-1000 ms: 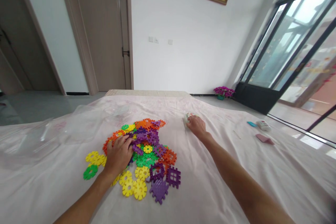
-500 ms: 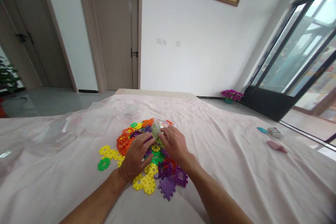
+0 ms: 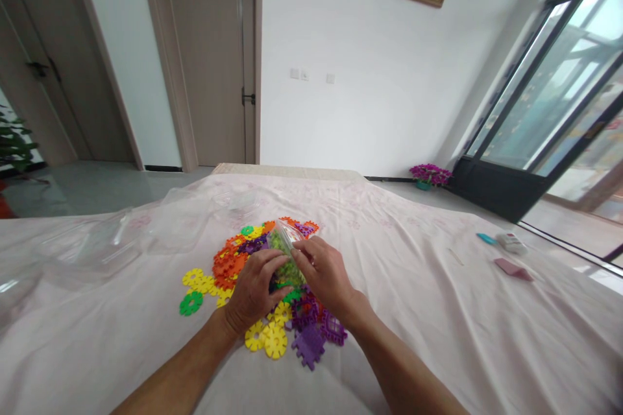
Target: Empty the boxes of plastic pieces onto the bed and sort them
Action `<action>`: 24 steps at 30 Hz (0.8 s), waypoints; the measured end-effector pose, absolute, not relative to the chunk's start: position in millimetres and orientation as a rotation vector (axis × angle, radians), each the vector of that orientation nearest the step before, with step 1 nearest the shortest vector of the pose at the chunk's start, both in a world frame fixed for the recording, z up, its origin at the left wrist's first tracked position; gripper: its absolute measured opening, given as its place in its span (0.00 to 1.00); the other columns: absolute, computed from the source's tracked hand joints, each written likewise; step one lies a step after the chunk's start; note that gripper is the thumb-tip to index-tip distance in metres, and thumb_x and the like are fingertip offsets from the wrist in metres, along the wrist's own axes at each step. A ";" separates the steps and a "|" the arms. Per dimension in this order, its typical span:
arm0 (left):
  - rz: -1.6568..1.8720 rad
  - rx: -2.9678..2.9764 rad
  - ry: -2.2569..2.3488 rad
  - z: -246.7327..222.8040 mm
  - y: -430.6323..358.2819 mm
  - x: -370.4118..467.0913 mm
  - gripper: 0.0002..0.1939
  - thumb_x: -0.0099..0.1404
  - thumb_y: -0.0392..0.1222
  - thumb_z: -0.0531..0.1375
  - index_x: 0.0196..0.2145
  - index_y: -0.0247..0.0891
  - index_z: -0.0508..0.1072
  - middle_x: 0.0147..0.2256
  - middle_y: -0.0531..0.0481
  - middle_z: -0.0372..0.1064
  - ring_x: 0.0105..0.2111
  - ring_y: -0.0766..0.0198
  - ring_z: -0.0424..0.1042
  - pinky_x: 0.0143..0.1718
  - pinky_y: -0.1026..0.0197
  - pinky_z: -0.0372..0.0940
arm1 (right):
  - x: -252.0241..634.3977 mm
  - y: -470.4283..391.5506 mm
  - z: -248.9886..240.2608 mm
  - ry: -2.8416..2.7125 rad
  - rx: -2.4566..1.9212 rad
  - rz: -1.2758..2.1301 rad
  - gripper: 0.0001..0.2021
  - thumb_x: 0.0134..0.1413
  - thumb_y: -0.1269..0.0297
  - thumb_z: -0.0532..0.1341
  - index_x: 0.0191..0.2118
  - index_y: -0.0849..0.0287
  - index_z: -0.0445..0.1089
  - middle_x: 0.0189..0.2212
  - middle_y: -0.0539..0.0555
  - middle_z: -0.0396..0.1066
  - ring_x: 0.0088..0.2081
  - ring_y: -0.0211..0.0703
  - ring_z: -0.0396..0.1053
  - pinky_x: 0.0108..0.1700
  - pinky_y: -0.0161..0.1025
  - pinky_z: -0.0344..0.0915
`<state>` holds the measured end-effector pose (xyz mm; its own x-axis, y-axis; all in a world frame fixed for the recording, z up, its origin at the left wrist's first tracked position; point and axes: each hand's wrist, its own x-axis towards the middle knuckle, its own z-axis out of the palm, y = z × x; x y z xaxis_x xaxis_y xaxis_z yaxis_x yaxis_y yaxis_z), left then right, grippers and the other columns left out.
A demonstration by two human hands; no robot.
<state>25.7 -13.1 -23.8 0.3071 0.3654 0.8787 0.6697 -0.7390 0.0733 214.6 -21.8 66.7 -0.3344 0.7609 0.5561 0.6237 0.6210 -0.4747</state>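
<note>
A small clear plastic bag (image 3: 278,239) with yellow-green bits inside stands tilted over a heap of plastic toy pieces. My right hand (image 3: 327,273) pinches the bag's upper right edge between thumb and fingers. On the other side, the curled fingers of my left hand (image 3: 256,286) grip the bag's lower left part. Orange gear-edged pieces (image 3: 228,264) lie left of the bag. Yellow notched discs (image 3: 275,341) and a purple notched square (image 3: 309,345) are nearer to me. A green disc (image 3: 191,303) rests at the heap's left edge. My hands hide the heap's middle.
Clear plastic containers (image 3: 178,224) lie on the pale pink cloth (image 3: 403,311) at the left. Over to the right are a blue item (image 3: 487,239), a small white box (image 3: 511,243) and a folded pink piece (image 3: 513,270).
The bag has turned and spread out between my hands, so more of its yellow-green contents shows. Both hands have stayed close to the same place.
</note>
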 end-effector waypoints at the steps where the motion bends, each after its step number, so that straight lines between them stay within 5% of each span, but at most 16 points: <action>1: -1.408 -2.277 -0.925 -23.4 -12.5 25.6 0.33 0.61 0.46 0.68 0.59 0.38 0.60 0.51 0.40 0.65 0.53 0.51 0.67 0.54 0.46 0.68 | 214.7 -21.8 66.9 -2.069 -1.081 0.219 0.11 0.67 0.62 0.57 0.40 0.58 0.76 0.32 0.52 0.73 0.35 0.40 0.70 0.38 0.35 0.62; 24: -1.343 -2.238 -0.903 -23.5 -12.8 20.7 0.34 0.62 0.51 0.66 0.60 0.34 0.62 0.53 0.36 0.66 0.54 0.50 0.67 0.55 0.48 0.68 | 211.8 -27.2 65.5 -2.095 -0.999 0.251 0.09 0.68 0.63 0.58 0.41 0.57 0.76 0.32 0.51 0.72 0.34 0.39 0.69 0.37 0.35 0.61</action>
<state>20.7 -12.8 -23.5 0.3378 0.3307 0.8812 0.6914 -0.7225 0.0061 211.8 -27.2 65.5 -0.3819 0.7269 0.5707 0.5718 0.6710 -0.4720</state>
